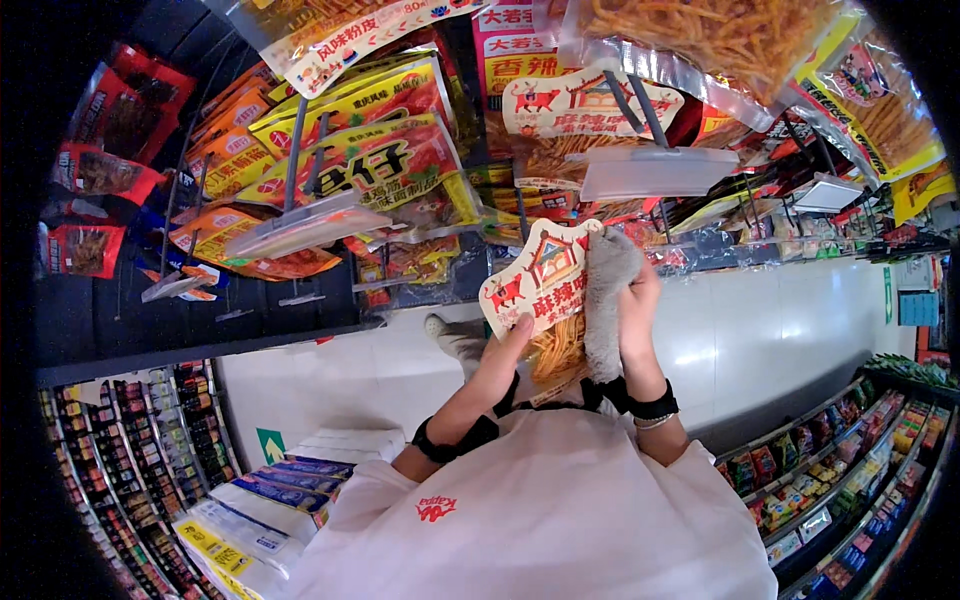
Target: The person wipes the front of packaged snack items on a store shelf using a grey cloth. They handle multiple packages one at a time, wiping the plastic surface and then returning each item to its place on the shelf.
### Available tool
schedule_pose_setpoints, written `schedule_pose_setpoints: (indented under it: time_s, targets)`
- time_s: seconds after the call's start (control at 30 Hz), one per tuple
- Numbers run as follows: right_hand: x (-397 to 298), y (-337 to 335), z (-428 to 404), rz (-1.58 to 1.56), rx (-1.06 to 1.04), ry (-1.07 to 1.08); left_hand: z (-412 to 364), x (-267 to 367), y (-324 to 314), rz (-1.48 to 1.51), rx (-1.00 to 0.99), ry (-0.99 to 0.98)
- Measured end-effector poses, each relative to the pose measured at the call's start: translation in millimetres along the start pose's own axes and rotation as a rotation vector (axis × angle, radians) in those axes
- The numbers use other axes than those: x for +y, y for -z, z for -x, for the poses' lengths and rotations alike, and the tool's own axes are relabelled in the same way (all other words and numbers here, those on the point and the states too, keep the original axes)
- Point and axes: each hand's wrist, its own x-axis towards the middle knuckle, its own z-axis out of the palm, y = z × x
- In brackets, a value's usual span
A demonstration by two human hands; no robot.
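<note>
My left hand (pixel 501 360) holds a clear snack bag (pixel 556 349) by its left side, with the thumb across the front. The bag's cream cardboard header (pixel 534 274) bears red writing, a red ox and a pictured building. Tan strips of food show through the plastic below it. My right hand (pixel 639 307) grips a fluffy grey cloth (pixel 606 300), which lies against the bag's right side. Part of my right fingers is hidden behind the cloth. Both hands are in front of my chest, just below the hanging goods.
Yellow snack packets (pixel 375 161) hang ahead on a hook with a clear label holder (pixel 307 225). A similar cream-headed bag (pixel 555 112) hangs behind another label holder (pixel 660 172). Stacked cartons (pixel 262 502) stand on the left, with shelves of snacks (pixel 832 480) on the right.
</note>
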Motion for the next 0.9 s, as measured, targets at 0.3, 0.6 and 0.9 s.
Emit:
schedule_pose_setpoints:
  time_s: [0.3,0.6,0.9]
  targets:
    - [22.2,3.3,15.3,0.069,-0.087,-0.019,7.5,13.5,21.4,0.026,-0.142,0.048]
    - [80.0,-16.3,34.5,0.177,-0.08,0.035,3.9,22.4,-40.9,-0.61,-0.412,-0.436]
    - [4.4,-45.6,66.6,0.14,-0.25,0.134,15.0,22.4,-33.2,-0.363,-0.19,-0.189]
